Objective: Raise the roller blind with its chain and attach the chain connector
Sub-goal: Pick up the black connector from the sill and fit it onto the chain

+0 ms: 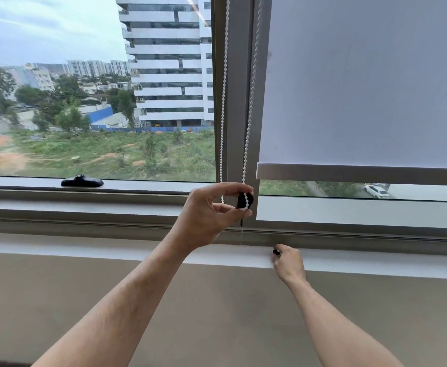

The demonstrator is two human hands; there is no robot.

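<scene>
A pale grey roller blind point(362, 83) covers the right window pane, its bottom bar point(362, 174) hanging a little above the sill. Two strands of white bead chain point(250, 102) run down the grey frame post beside it. My left hand point(211, 215) pinches a black chain connector point(245, 200) with the chain's lower beads lying across it. A thin strand hangs below the connector. My right hand point(288, 263) rests on the sill edge, fingers closed on a small black piece point(276, 252).
The grey window frame post point(237, 88) stands between the panes. A black window handle point(82, 181) lies on the left pane's lower frame. The white sill point(84, 250) runs across, with a beige wall point(217, 313) below.
</scene>
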